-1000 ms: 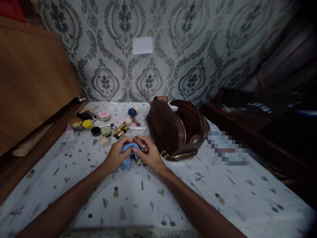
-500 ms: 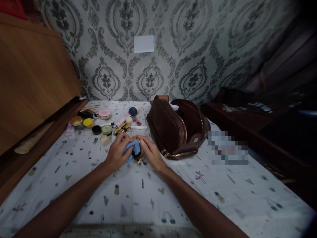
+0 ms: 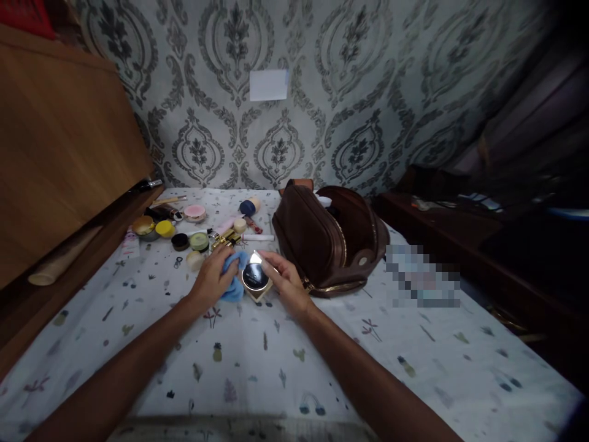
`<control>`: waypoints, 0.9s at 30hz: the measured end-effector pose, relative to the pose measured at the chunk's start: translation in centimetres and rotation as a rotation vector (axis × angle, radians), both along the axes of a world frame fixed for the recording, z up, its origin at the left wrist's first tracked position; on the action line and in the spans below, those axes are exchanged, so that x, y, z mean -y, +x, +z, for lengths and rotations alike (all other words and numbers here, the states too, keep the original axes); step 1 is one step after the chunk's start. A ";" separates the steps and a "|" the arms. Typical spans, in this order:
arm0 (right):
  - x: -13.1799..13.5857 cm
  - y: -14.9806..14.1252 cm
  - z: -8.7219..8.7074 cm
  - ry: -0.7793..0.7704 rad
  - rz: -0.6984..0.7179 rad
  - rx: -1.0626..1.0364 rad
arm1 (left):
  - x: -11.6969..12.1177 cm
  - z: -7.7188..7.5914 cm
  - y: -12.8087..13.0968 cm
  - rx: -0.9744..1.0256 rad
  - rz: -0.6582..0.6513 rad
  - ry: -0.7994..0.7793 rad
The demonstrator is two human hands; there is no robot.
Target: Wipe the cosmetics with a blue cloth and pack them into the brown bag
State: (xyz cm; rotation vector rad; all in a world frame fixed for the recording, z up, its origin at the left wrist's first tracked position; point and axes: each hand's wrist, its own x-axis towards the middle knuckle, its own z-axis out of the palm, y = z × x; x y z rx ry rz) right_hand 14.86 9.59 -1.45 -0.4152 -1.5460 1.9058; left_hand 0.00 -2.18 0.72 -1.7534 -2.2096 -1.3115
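Here, printed cloth (image 3: 257, 380) spreads — compact (image 3: 255, 277) above — to patterned wallpaper (image 3: 313, 138).

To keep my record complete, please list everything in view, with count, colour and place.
compact: 1, black and gold, front centre
cloth: 1, blue, left of compact
bag: 1, brown, right of compact
tubes: several, gold, behind cloth
stick: 1, white, left of bag
jars: several, yellow, black, green, cream, left
case: 1, pink, behind jars
pixelated patch: 1, content hidden, right of bag
sheet: 1, white printed, beneath
small items: several, mixed, on sheet
cabinet: 1, brown, left
item: 1, red, upper left
wall: 1, grey patterned, back
panel: 1, white, on wall
furniture: count unclear, dark, right
left hand: 1, holding cloth
right hand: 1, holding compact
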 end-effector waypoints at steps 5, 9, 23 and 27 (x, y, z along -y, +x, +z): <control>0.0 -0.4 -0.1 -0.162 0.000 -0.088 | -0.3 -0.2 -0.3 0.297 -0.029 -0.077; -0.2 -0.6 -0.2 -0.220 -0.070 -0.145 | -0.4 -0.2 0.1 0.465 -0.070 -0.074; 0.4 -0.2 0.5 -0.069 0.084 -0.034 | -0.4 0.1 0.1 0.577 -0.055 0.045; 0.7 -0.2 0.4 -0.019 0.034 -0.068 | -0.2 0.4 0.5 0.514 -0.059 0.019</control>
